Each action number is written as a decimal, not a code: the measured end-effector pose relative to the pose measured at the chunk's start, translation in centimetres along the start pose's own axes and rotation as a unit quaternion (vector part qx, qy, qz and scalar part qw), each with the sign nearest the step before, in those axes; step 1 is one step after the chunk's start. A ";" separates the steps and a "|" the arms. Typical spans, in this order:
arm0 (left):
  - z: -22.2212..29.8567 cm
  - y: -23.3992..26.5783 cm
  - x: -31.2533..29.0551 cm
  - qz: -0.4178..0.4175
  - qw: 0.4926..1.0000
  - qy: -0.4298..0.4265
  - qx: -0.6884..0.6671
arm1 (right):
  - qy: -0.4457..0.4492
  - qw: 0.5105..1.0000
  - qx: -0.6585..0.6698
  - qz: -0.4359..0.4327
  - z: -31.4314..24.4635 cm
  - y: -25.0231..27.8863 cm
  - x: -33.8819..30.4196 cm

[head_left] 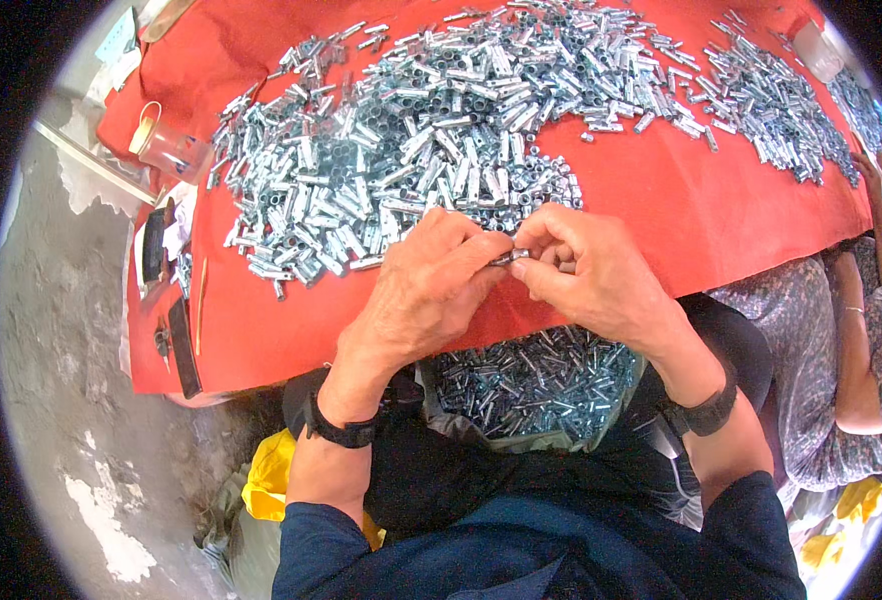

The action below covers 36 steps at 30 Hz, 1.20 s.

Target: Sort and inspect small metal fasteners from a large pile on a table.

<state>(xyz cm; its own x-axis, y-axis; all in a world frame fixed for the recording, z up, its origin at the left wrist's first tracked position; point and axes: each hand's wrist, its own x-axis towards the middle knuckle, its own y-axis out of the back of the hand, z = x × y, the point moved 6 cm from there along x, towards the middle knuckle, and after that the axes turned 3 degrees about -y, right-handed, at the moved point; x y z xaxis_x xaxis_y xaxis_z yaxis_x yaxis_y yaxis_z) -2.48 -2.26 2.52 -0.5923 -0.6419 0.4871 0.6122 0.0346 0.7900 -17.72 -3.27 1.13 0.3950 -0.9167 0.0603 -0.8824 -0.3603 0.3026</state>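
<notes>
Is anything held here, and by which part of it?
A small metal piece, held at its left end by the left hand and at its right end by the right hand; whether one part or two, too small to tell.

Right hand (591,262): I have open cloth (711,215) to its right.
Ahead: main heap (441,130) blocks me.
Far right: smaller heap (776,110) in my way.
Left edge: jar (173,152) and black bar (184,350) obstruct me.
Below: sack (466,430) just beyond cloth's edge.

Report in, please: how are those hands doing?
Left hand, right hand: fingertips pinching a small metal part. Loose metal pieces heaped just beyond on red cloth. Nothing blocking either hand.
</notes>
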 end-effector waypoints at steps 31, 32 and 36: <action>-1.8 -1.8 -1.3 0.152 0.831 0.309 -0.436 | -0.037 0.991 0.108 0.068 0.2 -0.6 -0.9; -1.7 -1.7 -1.2 0.150 0.837 0.309 -0.426 | -0.054 0.990 0.111 0.070 0.3 -0.6 -0.9; -1.3 -1.7 -1.3 0.139 0.862 0.294 -0.388 | -0.076 0.987 0.119 0.074 0.6 -0.6 -1.0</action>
<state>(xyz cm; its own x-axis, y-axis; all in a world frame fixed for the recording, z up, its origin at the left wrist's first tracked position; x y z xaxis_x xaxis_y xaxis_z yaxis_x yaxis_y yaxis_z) -2.09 -2.46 0.02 -0.1379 -0.9768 0.1640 0.9890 -0.1270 0.0754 -17.77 -2.22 0.36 0.2293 -0.9714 -0.0617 -0.9700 -0.2333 0.0684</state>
